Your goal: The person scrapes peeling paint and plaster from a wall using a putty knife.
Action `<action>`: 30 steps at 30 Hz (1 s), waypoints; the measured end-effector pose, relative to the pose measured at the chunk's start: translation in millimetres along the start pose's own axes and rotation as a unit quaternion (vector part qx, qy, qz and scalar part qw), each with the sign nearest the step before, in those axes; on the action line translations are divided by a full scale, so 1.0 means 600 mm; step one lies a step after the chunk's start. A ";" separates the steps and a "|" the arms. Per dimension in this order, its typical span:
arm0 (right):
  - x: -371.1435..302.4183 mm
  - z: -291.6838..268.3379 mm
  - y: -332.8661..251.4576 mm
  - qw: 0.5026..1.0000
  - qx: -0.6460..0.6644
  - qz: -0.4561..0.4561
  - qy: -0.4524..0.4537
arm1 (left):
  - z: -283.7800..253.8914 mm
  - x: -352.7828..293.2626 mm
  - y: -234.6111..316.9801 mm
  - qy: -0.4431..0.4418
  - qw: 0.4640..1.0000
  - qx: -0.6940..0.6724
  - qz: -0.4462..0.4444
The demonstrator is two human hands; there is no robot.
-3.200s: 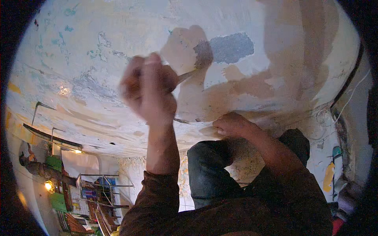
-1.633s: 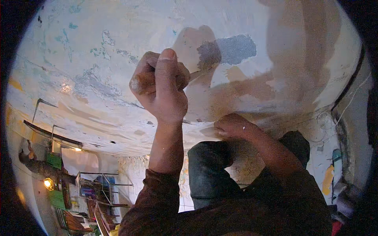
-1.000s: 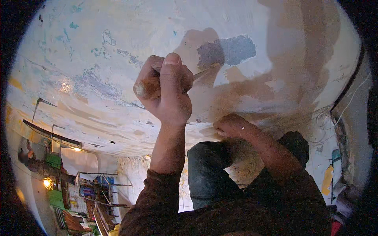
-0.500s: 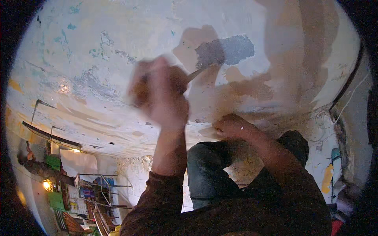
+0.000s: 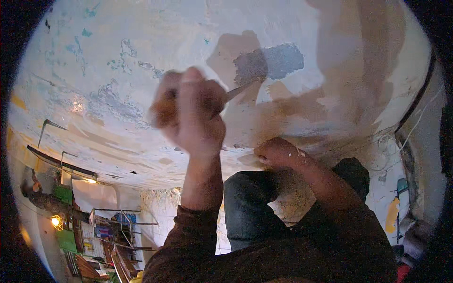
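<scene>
My left hand point(image 5: 198, 111) is closed around a scraper, slightly blurred by motion. The orange-brown handle shows at the left of the fist, and the thin scraper blade point(image 5: 241, 90) sticks out to the right. Its tip meets the wall, or nearly so, at the lower edge of a rough grey patch point(image 5: 285, 61) in the pale paint. The hand's shadow falls over the left part of that patch. Lower down, my right hand point(image 5: 278, 152) is curled in front of the wall near my raised knee. Whatever its fingers may hold is hidden.
The pale wall point(image 5: 179, 28) has peeled spots and brown stains. My bent legs point(image 5: 250, 212) are close below my hands. A cable point(image 5: 420, 113) runs along the right edge. At the lower left are a metal rack point(image 5: 125, 217), a lit lamp point(image 5: 57, 221) and another person point(image 5: 45, 198).
My left hand and the scraper have shifted slightly to the left. My right hand stays in nearly the same place.
</scene>
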State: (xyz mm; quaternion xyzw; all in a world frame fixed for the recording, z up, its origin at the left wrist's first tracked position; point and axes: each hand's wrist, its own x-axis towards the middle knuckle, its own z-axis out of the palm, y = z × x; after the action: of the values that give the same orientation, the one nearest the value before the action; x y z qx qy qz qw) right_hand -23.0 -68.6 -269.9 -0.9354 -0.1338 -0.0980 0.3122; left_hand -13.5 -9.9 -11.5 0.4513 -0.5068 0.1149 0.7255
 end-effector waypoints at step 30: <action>0.007 0.017 0.005 1.000 0.010 0.004 -0.001 | -0.019 0.010 0.004 -0.024 0.995 0.051 -0.083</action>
State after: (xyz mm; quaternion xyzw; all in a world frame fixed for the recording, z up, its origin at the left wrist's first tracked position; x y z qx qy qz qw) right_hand -17.2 -63.9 -278.7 -0.9329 -0.1317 -0.0945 0.3216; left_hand -5.0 -1.2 -6.1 0.5306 -0.4783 0.0688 0.6964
